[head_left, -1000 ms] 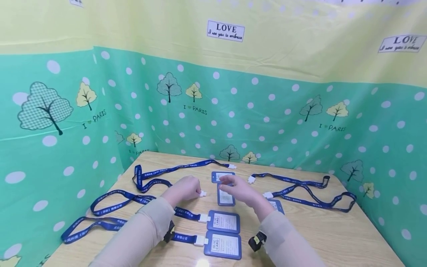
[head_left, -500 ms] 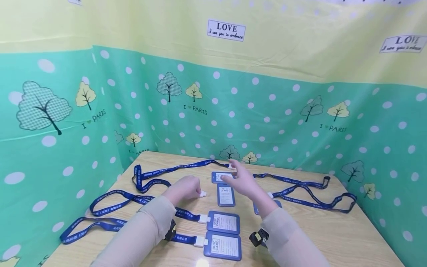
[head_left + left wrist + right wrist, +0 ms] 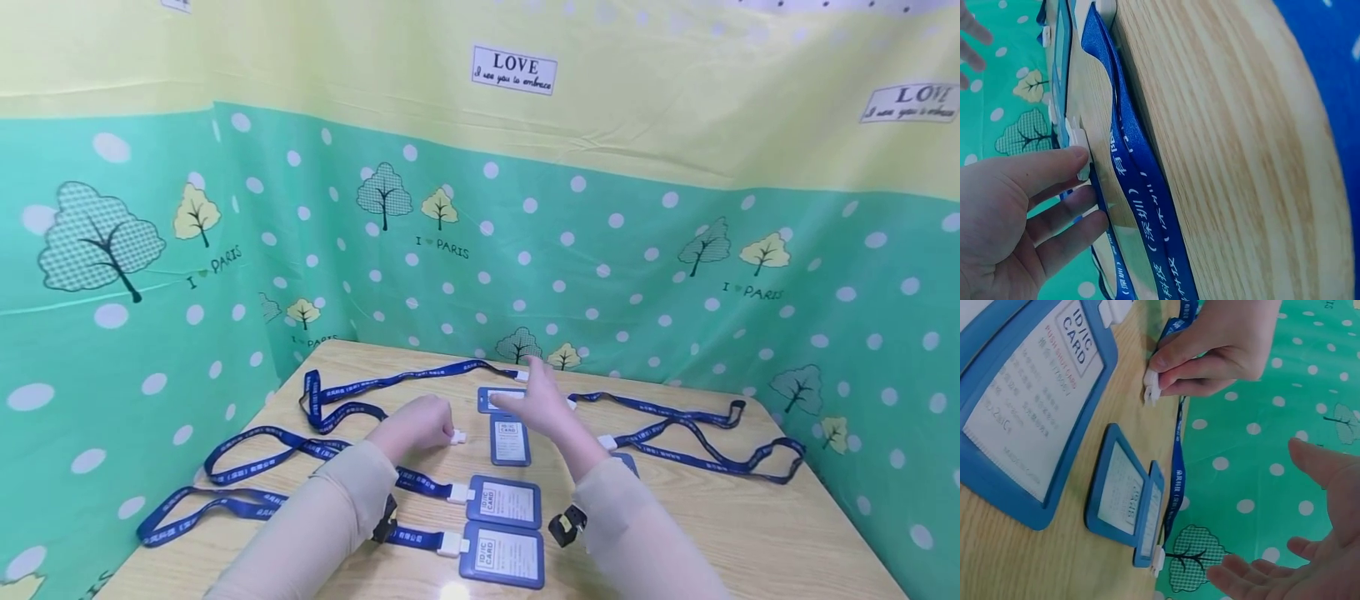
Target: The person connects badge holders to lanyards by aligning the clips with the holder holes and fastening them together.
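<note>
My left hand [image 3: 420, 423] pinches a white plastic clip [image 3: 1077, 142] of a blue printed lanyard between thumb and fingers, low over the table. Beyond the clip, a blue ID card holder [image 3: 510, 442] lies upright with nothing attached. Another blue card holder [image 3: 490, 401] lies sideways behind it, partly covered in the head view by my right hand [image 3: 546, 408]. That right hand is held above the table with thumb and fingers spread, as the right wrist view also shows, and nothing is in it. A white lanyard clip [image 3: 522, 377] rests just past its fingers.
Two card holders, one [image 3: 504, 502] behind the other [image 3: 502, 557], lie in front with lanyards clipped on. To the right are two lanyards, the nearer one [image 3: 712, 457] with its white clip [image 3: 606, 442] near a partly hidden card holder [image 3: 626, 463]. A patterned curtain [image 3: 480, 275] borders the table.
My right hand has moved away from me, from over the upright card holder to the sideways one, its fingers now pointing farther back. My left hand stays in place on its clip.
</note>
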The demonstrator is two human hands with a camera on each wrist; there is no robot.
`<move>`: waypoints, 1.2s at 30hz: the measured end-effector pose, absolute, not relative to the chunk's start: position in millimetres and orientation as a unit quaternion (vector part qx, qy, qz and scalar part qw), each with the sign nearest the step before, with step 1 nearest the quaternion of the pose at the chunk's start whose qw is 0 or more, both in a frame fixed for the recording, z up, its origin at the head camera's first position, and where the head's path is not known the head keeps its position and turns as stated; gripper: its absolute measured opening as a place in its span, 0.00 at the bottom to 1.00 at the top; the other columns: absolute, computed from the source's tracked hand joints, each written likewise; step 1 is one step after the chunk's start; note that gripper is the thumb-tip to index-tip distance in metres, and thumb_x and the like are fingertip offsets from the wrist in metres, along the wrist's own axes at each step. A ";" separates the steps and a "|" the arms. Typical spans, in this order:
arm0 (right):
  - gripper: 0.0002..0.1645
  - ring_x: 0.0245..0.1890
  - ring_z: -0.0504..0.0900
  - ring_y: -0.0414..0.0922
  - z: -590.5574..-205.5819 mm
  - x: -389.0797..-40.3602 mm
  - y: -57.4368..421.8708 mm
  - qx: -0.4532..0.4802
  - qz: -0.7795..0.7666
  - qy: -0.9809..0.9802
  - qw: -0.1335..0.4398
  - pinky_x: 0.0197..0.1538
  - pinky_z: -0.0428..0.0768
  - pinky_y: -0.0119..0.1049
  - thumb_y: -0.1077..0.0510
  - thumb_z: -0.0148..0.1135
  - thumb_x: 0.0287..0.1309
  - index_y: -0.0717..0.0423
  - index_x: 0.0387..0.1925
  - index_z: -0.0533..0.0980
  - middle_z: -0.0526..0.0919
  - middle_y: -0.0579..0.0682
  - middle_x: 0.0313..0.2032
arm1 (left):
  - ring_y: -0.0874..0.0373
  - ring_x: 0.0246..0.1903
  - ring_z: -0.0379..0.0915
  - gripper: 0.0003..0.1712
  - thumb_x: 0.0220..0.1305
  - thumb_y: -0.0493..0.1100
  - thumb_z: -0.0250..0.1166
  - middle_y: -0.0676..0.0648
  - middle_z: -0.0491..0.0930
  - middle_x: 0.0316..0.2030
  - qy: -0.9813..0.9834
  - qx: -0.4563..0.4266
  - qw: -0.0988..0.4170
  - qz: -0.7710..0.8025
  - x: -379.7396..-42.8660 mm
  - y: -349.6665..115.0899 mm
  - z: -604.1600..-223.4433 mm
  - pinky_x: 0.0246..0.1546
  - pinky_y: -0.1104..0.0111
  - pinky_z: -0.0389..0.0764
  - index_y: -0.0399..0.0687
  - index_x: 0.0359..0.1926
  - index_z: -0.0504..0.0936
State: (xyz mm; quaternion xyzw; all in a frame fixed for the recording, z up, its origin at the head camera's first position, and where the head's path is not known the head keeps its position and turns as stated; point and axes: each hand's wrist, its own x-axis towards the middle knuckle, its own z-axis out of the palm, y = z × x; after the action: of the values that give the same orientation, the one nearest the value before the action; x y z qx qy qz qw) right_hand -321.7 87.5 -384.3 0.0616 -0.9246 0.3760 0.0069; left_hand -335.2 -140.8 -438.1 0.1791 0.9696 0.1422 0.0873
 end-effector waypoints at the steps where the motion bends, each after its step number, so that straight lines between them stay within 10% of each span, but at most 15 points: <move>1: 0.62 0.72 0.61 0.65 -386.4 -322.5 86.7 0.055 0.371 -0.927 0.003 0.67 0.68 0.64 0.38 0.74 0.55 0.53 0.79 0.50 0.50 0.64 0.77 | 0.60 0.25 0.73 0.10 0.62 0.39 0.72 0.55 0.78 0.26 0.970 0.178 0.089 0.142 -335.2 -140.6 -438.1 0.38 0.66 0.78 0.54 0.24 0.86; 36: 0.49 0.50 0.80 0.55 -427.8 -319.2 69.6 0.031 0.155 -0.980 -0.121 0.59 0.78 0.56 0.39 0.81 0.46 0.61 0.63 0.75 0.81 0.60 0.54 | 0.59 0.23 0.72 0.11 0.64 0.39 0.70 0.52 0.77 0.23 0.971 0.169 0.109 0.133 -333.9 -136.9 -435.4 0.35 0.67 0.77 0.53 0.24 0.82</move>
State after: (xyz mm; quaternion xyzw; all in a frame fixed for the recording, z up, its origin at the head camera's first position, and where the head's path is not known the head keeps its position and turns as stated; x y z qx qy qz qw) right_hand -319.2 69.6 -427.8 0.0312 -0.9800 0.1549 -0.1206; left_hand -333.9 -136.9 -435.4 0.1690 0.9706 0.1326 0.1086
